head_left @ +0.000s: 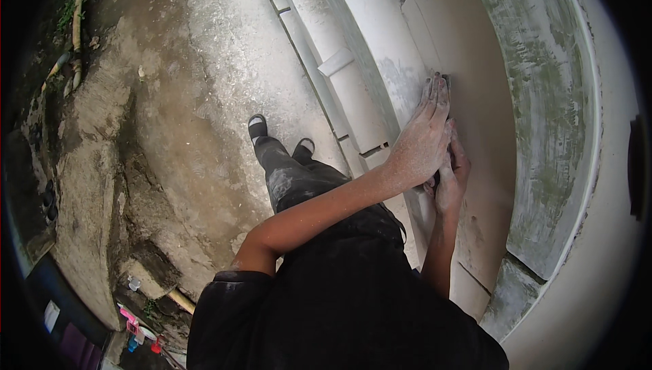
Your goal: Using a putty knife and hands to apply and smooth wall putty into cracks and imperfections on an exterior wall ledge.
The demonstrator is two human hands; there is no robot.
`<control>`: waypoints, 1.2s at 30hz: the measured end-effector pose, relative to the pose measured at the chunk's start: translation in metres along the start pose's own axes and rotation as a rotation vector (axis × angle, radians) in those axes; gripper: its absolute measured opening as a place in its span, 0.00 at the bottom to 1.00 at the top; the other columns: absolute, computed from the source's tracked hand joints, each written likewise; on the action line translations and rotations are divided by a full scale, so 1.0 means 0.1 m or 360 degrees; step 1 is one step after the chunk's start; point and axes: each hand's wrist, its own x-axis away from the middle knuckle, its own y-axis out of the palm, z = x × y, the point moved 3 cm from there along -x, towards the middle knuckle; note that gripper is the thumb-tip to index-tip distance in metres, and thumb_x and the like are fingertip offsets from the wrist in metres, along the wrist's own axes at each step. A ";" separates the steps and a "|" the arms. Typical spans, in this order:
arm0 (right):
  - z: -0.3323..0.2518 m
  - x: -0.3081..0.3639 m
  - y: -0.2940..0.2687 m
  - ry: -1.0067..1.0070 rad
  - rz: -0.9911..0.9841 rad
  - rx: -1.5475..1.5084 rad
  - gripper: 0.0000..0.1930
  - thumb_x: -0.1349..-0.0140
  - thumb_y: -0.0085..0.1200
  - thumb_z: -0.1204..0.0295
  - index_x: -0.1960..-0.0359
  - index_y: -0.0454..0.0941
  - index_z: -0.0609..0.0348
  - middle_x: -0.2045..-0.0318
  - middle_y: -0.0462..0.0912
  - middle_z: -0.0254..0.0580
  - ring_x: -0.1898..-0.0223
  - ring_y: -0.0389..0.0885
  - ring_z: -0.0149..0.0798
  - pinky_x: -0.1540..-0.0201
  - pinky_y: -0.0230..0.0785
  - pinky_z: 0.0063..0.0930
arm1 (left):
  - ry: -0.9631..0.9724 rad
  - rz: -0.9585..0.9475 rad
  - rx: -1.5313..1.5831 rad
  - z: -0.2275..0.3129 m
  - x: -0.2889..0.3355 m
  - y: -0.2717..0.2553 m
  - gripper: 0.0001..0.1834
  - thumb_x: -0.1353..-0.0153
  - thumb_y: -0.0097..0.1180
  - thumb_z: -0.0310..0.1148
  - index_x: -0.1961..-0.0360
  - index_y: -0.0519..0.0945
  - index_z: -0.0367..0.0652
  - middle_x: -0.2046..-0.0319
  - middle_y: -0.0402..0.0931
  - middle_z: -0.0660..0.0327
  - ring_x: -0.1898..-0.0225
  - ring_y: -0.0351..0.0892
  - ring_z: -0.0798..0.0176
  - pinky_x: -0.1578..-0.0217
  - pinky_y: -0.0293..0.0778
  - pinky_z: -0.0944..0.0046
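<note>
My left hand (422, 140) and my right hand (451, 178), both powdered with white dust, work close together at a smooth pale panel (485, 125) on my right side. A narrow dark block (435, 178) shows below my right hand's fingers, and a dark end of it seems to stick out past the left fingertips. Most of it is hidden under the hands, so its exact kind cannot be told. The left fingers lie straight and close together over it, above the right hand. My right fingers curl round its lower part. The block appears pressed against the panel.
A pale dusty ledge (380, 50) runs along the wall, with a loose whitish piece (336, 62) on a lower step. Grey-green streaked plaster (543, 98) borders the panel. Stained concrete floor (204, 112) lies left, with pipes (79, 23) and coloured items (139, 329) at its edge.
</note>
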 end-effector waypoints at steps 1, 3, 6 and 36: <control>0.03 0.02 -0.03 0.0000 -0.0020 -0.0078 0.28 0.30 0.50 0.72 0.29 0.64 0.61 0.77 0.72 0.24 0.85 0.58 0.18 0.84 0.51 0.17 | -0.0005 -0.0015 0.0016 0.02 0.02 0.03 0.36 0.34 0.45 0.25 0.32 0.45 0.13 0.31 0.43 0.22 0.29 0.46 0.24 0.27 0.46 0.43; 0.01 0.03 -0.06 0.0049 0.0004 -0.0025 0.29 0.32 0.52 0.68 0.30 0.63 0.66 0.57 0.72 0.38 0.62 0.66 0.28 0.59 0.56 0.23 | -0.0064 0.0011 0.0068 0.03 0.03 0.07 0.36 0.33 0.44 0.24 0.30 0.45 0.18 0.30 0.43 0.25 0.27 0.44 0.28 0.26 0.46 0.45; 0.02 -0.06 -0.07 -0.0056 0.0041 0.0049 0.29 0.32 0.52 0.68 0.31 0.65 0.66 0.51 0.76 0.41 0.58 0.71 0.29 0.55 0.63 0.23 | -0.0153 0.0047 0.0183 0.02 -0.04 0.11 0.36 0.33 0.43 0.24 0.28 0.44 0.23 0.30 0.45 0.27 0.27 0.44 0.31 0.27 0.48 0.46; 0.04 -0.10 0.08 -0.0204 0.0173 -0.0051 0.28 0.29 0.50 0.67 0.32 0.64 0.71 0.47 0.81 0.48 0.50 0.78 0.30 0.45 0.69 0.23 | -0.0036 0.0084 0.0063 0.01 -0.16 0.05 0.35 0.36 0.47 0.24 0.32 0.51 0.16 0.34 0.54 0.26 0.29 0.51 0.29 0.28 0.51 0.45</control>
